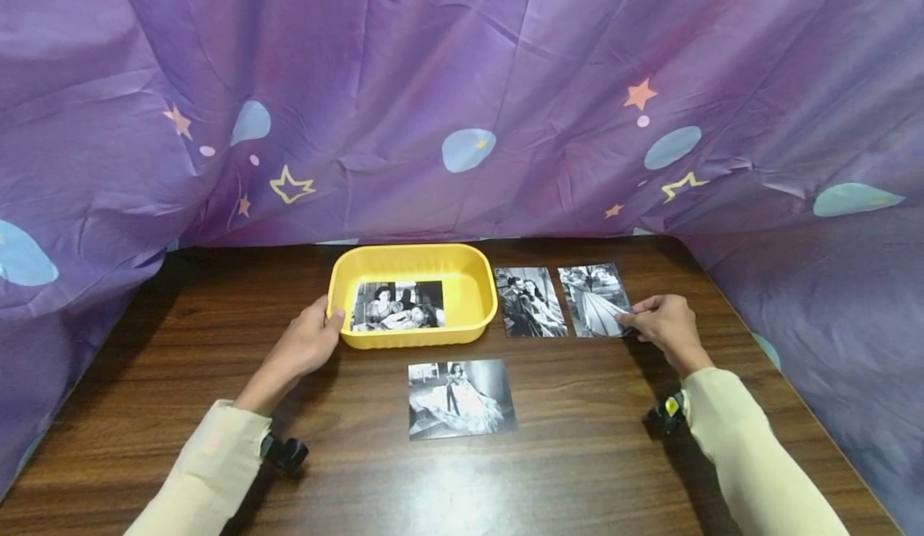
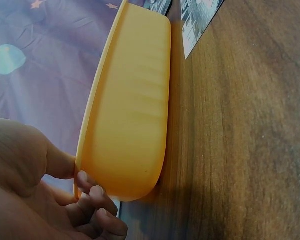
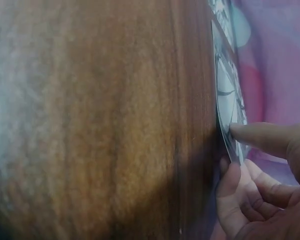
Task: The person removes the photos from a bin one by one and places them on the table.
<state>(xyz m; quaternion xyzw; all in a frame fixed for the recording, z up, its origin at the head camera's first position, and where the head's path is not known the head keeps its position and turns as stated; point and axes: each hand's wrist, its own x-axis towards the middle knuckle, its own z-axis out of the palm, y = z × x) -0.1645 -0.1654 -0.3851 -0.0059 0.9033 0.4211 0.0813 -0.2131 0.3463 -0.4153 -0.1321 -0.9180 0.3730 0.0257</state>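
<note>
My left hand (image 1: 309, 339) grips the left end of a yellow plastic tray (image 1: 485, 323), thumb at the rim and fingers curled below it in the left wrist view. Inside the tray lies a black-and-white photo (image 1: 399, 308) of figures. At the right, my right hand (image 1: 666, 326) pinches the lower right corner of another black-and-white photo (image 1: 593, 302), which shows a wide pale dress. That corner is bent up a little between thumb and fingers in the right wrist view. Just left of it lies a photo of a couple (image 1: 530, 302).
A fourth photo, of a figure in a spread gown (image 1: 462, 399), lies flat in front of the tray. All stand on a brown wood-grain table (image 1: 346, 472). Behind its far edge hangs a purple curtain (image 1: 404, 79) with stars and blobs.
</note>
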